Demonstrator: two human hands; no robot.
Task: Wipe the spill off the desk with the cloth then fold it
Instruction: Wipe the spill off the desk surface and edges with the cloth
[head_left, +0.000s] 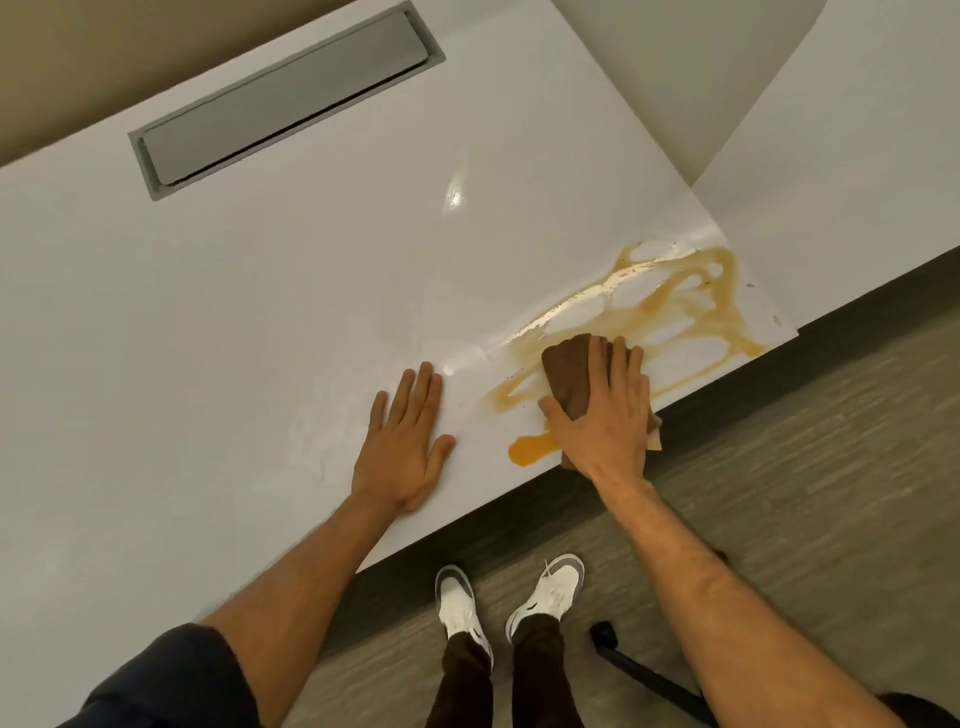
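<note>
Right grip (605, 421) pressing flat, fingers straight, on the brown cloth (569, 374), right at the tabletop (234, 322) front edge. Orange spill (675, 306) spreads beyond it to the right corner. Left grip (405, 441) lies flat, released, just beside. White surface runs wide leftward, back to a grey hatch (285, 98).

Office: white desk (208, 312), cable hatch (285, 98).
</note>
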